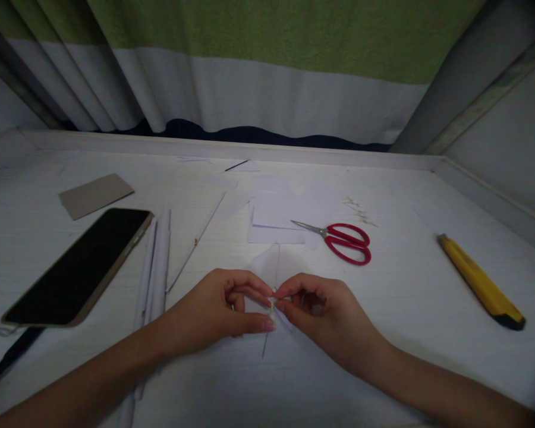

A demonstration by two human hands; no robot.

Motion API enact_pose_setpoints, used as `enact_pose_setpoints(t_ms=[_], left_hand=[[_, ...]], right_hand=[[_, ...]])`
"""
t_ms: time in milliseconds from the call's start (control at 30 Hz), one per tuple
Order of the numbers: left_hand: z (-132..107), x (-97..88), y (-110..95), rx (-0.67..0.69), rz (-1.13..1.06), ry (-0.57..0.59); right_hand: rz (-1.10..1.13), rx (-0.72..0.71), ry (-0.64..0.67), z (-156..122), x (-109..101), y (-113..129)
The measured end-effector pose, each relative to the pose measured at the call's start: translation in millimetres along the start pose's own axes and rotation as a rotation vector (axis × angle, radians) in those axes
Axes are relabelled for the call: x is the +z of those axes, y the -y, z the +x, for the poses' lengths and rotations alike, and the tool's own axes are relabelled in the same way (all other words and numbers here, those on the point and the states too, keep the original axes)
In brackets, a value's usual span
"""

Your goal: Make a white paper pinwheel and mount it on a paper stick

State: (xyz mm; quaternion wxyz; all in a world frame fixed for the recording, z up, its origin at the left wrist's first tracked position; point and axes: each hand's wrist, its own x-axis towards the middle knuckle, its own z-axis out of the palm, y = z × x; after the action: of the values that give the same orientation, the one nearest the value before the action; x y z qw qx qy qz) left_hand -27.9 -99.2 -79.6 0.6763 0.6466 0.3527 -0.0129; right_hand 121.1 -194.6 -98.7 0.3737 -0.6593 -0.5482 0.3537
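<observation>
My left hand [232, 303] and my right hand [318, 306] meet at the middle of the white table. Between their fingertips is a small pale yellowish piece [271, 306], mostly covered by the fingers. My left thumb and fingers close around it from the left. From the right, my right thumb and index finger pinch at its upper end. A thin dark line, like a wire or thin stick [264, 346], shows below the fingers. Above them a thin line runs along a white paper piece [265, 261]. Whether these lines are one piece I cannot tell.
Red-handled scissors [348, 242] lie beyond my right hand, by white paper sheets [279, 211] and small pale scraps [359, 211]. A yellow box cutter [479, 279] is far right. Leftward lie a phone [80, 267], rolled white paper [161, 261], a thin paper stick [200, 238] and grey cardboard [97, 196].
</observation>
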Motion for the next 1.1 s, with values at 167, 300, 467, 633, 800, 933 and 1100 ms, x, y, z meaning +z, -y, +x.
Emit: enact_pose_setpoints(t_ms=[167,300,467,633,800,933,1100], left_hand=[[0.6,-0.6,2.8,0.017,0.024,-0.011],[-0.4,-0.3,3.9,0.027,0.023,-0.008],[-1.0,0.4,2.5,0.034,0.032,-0.016],[-0.3,0.8,1.0,0.02,0.013,-0.02],[-0.3,1.3,1.4,0.02,0.035,-0.031],[-0.5,1.3,2.6,0.019,0.036,-0.034],[-0.3,0.8,3.1,0.031,0.061,-0.035]], right_hand=[[-0.064,-0.038,-0.029,-0.7,0.5,0.6],[-0.096,-0.051,-0.029,-1.0,0.1,0.3],[-0.117,-0.045,-0.004,-0.1,-1.5,-0.5],[-0.114,-0.03,-0.008,0.1,-1.3,-0.5],[-0.103,-0.026,-0.008,0.9,0.0,-1.8],[-0.107,-0.029,-0.013,0.6,0.4,-2.2],[-0.11,-0.062,-0.008,-1.9,0.7,-0.5]])
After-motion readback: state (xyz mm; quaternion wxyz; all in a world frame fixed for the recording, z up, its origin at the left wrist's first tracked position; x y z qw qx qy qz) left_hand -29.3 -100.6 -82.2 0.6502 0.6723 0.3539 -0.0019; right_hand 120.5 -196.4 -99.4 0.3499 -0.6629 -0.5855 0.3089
